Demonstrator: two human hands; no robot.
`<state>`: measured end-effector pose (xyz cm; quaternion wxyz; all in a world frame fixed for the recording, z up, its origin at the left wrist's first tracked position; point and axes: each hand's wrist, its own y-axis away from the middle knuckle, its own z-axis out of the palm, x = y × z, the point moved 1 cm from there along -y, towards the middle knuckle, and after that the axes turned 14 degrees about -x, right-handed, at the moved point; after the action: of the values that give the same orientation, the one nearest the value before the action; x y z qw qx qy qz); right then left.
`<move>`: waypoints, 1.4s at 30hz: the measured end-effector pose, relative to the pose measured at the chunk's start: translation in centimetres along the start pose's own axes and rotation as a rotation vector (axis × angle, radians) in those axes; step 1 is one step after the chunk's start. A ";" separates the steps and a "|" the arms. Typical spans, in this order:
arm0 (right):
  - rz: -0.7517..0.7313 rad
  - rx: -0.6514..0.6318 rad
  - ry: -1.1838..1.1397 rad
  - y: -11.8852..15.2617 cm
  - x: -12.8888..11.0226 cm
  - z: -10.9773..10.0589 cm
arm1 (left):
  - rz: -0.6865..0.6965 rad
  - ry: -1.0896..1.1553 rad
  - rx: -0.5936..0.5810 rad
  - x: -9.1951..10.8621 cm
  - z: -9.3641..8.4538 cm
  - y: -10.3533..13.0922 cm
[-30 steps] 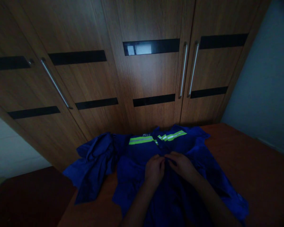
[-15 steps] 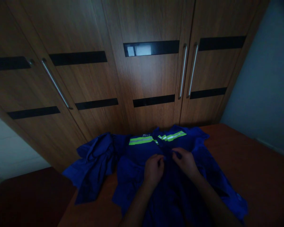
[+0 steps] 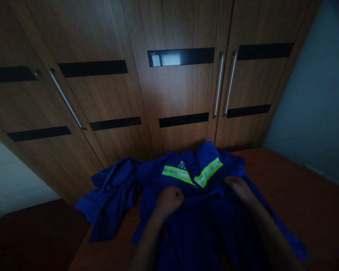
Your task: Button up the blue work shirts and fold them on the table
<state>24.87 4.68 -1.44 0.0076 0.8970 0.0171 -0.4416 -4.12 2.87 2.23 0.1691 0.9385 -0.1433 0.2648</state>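
Note:
A blue work jacket (image 3: pixel 192 199) with yellow-green and silver reflective strips lies spread over the wooden surface. Its collar points away from me, toward the wardrobe. My left hand (image 3: pixel 170 201) is closed in a fist on the left front of the jacket, gripping its cloth. On the opposite front, my right hand (image 3: pixel 238 188) is closed too, pinching the fabric. Between the hands the chest is pulled wide, and the strips slant down to a V at the middle. White print shows near the collar. Dim light hides the folds below my hands.
A second heap of blue cloth (image 3: pixel 111 199) lies crumpled at the left, against the jacket's sleeve. Behind stands a wooden wardrobe (image 3: pixel 177 90) with metal handles and black bands. The reddish-brown wooden surface (image 3: pixel 282 180) reaches right toward a pale wall (image 3: pixel 313 101).
My hands have moved apart, left hand leftward and right hand rightward. The jacket's chest has been drawn out between them, and its reflective strips now form a V. The collar has risen slightly.

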 end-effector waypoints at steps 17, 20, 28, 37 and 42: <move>-0.180 0.024 0.372 -0.1 -5.5 6.4 | 0.241 -0.318 0.142 4.3 4.6 -0.2; -0.094 0.154 0.196 -0.6 -4.2 5.1 | 0.272 -0.224 0.122 3.5 5.0 -1.0; -0.044 0.285 0.416 0.0 -3.6 4.0 | 0.327 -0.088 0.204 3.3 4.8 -1.2; -0.529 -0.180 0.318 2.0 -5.9 4.7 | 0.302 -0.122 0.135 3.0 4.4 -1.1; -0.471 -0.215 0.381 2.1 -5.9 5.5 | 0.278 -0.043 0.252 2.8 3.7 -1.2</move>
<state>17.02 2.33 -0.13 -0.0034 0.9290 0.2720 -0.2510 0.26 1.95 0.49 0.0087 0.9289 -0.2410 0.2812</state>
